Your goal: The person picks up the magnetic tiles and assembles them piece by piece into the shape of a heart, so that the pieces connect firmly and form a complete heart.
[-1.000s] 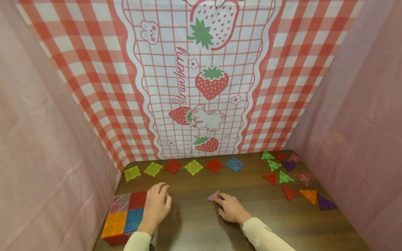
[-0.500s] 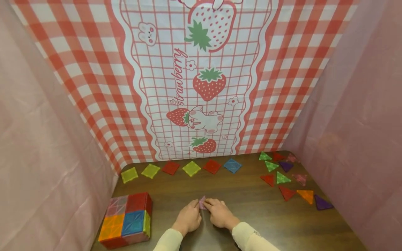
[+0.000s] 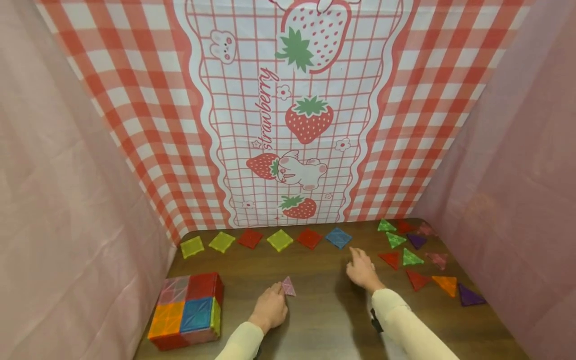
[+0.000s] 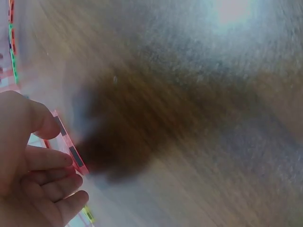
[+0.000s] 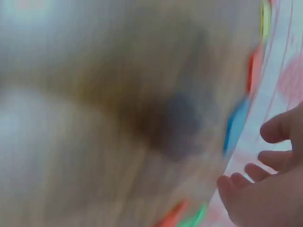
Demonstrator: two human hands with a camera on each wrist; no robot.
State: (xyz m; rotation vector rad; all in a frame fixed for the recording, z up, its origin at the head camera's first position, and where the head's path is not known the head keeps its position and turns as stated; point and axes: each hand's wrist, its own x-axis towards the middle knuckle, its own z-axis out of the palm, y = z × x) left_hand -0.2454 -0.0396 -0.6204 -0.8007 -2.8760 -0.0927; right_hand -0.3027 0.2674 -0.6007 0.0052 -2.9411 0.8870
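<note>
A pink triangular magnetic tile (image 3: 289, 287) stands out at the middle of the table, pinched between the thumb and fingers of my left hand (image 3: 270, 306). In the left wrist view its pink edge with dark magnet strips (image 4: 70, 143) shows between thumb and fingers. My right hand (image 3: 362, 270) hovers over the table, with nothing in its grasp, just in front of a blue square tile (image 3: 339, 238). The right wrist view shows that hand's fingers (image 5: 258, 172) apart and loosely bent.
A box-like block of coloured tiles (image 3: 186, 310) stands at the left. Along the back edge lie square tiles, among them a yellow one (image 3: 280, 240) and a red one (image 3: 310, 239). Several triangles, such as a green one (image 3: 412, 257) and an orange one (image 3: 445, 285), lie at the right.
My left hand came from beside the block to the middle and took the pink triangle. My right hand let go of it and moved right and farther back.
</note>
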